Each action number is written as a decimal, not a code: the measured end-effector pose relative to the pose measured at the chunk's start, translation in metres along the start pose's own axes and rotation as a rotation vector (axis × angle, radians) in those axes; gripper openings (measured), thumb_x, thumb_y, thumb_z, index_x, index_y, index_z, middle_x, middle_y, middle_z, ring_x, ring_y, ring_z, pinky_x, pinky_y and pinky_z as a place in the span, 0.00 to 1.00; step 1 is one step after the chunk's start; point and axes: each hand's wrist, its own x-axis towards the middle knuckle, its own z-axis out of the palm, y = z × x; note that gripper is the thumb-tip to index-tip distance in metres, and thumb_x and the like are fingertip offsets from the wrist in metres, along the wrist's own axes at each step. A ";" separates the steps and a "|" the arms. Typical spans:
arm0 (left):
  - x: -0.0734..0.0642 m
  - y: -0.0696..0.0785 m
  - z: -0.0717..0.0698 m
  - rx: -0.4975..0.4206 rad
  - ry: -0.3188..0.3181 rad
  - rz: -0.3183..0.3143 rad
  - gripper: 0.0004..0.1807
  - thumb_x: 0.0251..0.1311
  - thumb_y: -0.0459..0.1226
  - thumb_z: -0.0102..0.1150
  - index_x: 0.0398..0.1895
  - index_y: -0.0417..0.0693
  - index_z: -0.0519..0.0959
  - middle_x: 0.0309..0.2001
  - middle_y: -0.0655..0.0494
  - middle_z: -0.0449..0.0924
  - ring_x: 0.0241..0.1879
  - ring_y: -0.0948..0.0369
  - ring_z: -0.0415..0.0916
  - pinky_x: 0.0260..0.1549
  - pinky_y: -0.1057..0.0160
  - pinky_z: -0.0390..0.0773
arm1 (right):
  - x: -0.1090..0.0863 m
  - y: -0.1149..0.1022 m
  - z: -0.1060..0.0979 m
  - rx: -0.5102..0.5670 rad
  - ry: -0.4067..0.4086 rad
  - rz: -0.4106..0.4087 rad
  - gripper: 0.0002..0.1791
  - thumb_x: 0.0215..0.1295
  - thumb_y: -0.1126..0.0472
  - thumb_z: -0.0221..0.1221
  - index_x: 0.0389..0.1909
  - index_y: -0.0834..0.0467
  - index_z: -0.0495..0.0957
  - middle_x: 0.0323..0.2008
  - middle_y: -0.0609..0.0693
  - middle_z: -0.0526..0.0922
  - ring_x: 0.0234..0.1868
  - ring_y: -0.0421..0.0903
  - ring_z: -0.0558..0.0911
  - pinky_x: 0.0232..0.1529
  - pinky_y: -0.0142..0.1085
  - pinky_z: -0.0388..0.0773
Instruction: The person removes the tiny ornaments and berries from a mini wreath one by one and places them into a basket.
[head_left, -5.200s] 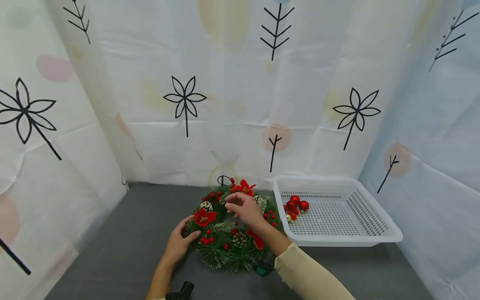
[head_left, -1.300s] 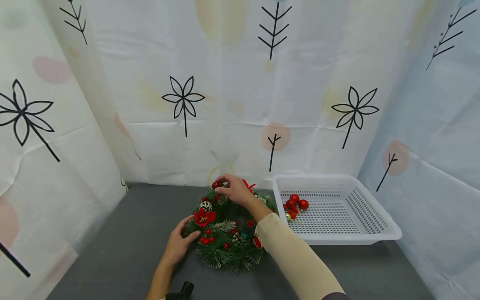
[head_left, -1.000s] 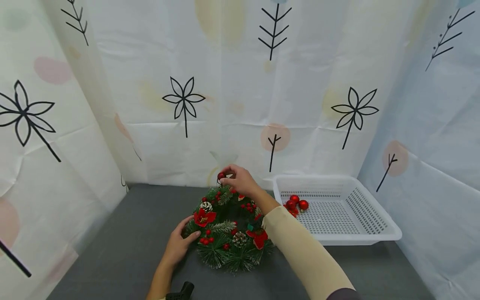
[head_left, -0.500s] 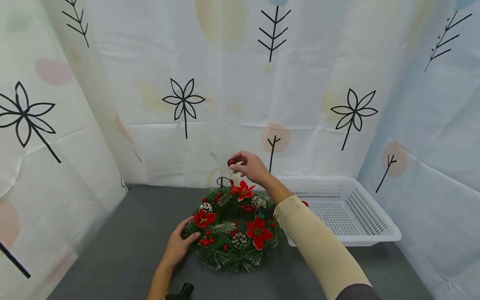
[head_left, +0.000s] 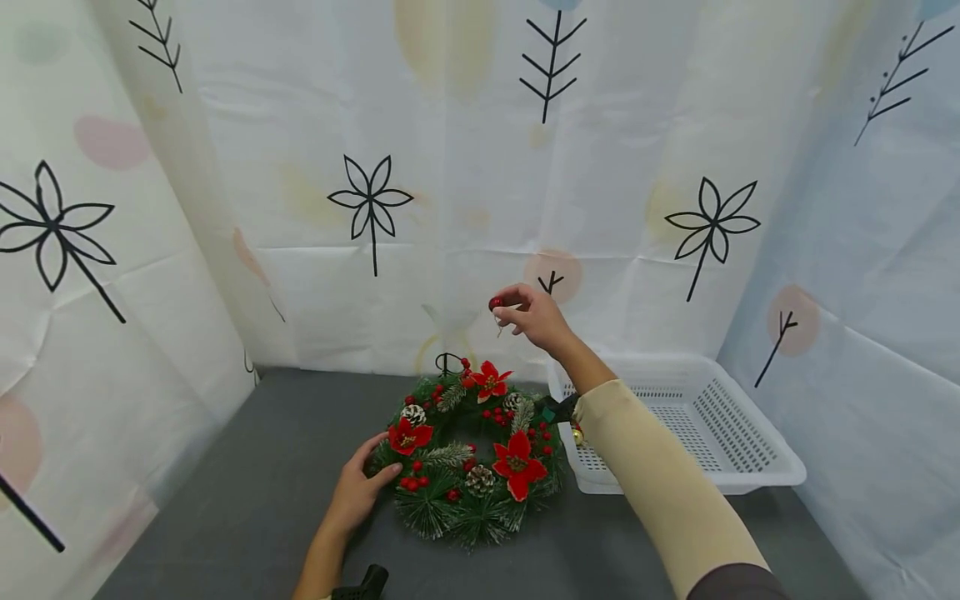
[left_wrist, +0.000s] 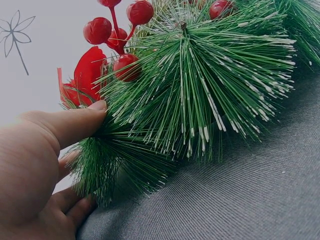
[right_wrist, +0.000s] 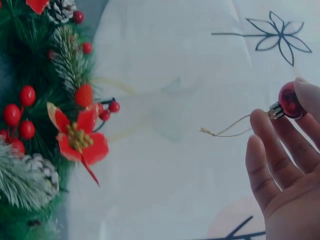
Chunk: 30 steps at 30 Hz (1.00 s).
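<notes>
A green wreath (head_left: 427,500) with red flowers, berries and pinecones lies on the grey table. My left hand (head_left: 357,483) holds its left edge; the left wrist view has the thumb (left_wrist: 82,122) over the pine needles and the other fingers partly hidden beneath them. Raised above the wreath's far right side, my right hand (head_left: 536,317) pinches a small red bauble (head_left: 496,304). In the right wrist view the bauble (right_wrist: 290,101) has a silvery cap, and a loop of gold string (right_wrist: 232,132) hangs off it, touching nothing else.
To the right stands a white perforated basket (head_left: 757,442), partly covered by my right sleeve (head_left: 667,483). A gold bauble (head_left: 577,437) shows inside its left end. A black wire hook (head_left: 447,362) rises behind the wreath. Printed cloth walls (head_left: 465,292) enclose the table.
My right hand has lifted the red bauble from the back of the wreath, up and to the right, its string coming off the hook area. My left hand has stayed in place.
</notes>
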 end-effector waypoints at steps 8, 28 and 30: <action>0.000 0.001 0.000 0.000 -0.003 0.006 0.35 0.61 0.45 0.65 0.70 0.49 0.65 0.71 0.38 0.58 0.69 0.38 0.52 0.60 0.34 0.56 | -0.003 0.012 -0.017 -0.006 0.080 0.011 0.17 0.68 0.60 0.61 0.55 0.62 0.77 0.49 0.59 0.81 0.42 0.57 0.83 0.38 0.44 0.79; -0.001 0.002 0.001 0.000 -0.001 -0.007 0.35 0.61 0.44 0.65 0.70 0.48 0.65 0.71 0.38 0.58 0.69 0.38 0.52 0.60 0.34 0.56 | -0.025 0.055 -0.033 -0.023 0.145 0.139 0.19 0.69 0.59 0.60 0.56 0.64 0.76 0.49 0.62 0.80 0.42 0.57 0.83 0.35 0.39 0.79; -0.001 0.003 0.000 0.005 -0.003 -0.011 0.35 0.61 0.44 0.65 0.71 0.49 0.65 0.71 0.38 0.58 0.69 0.37 0.53 0.60 0.34 0.57 | -0.028 0.059 -0.034 -0.025 0.148 0.158 0.19 0.69 0.58 0.60 0.56 0.64 0.76 0.49 0.62 0.81 0.43 0.57 0.83 0.35 0.40 0.79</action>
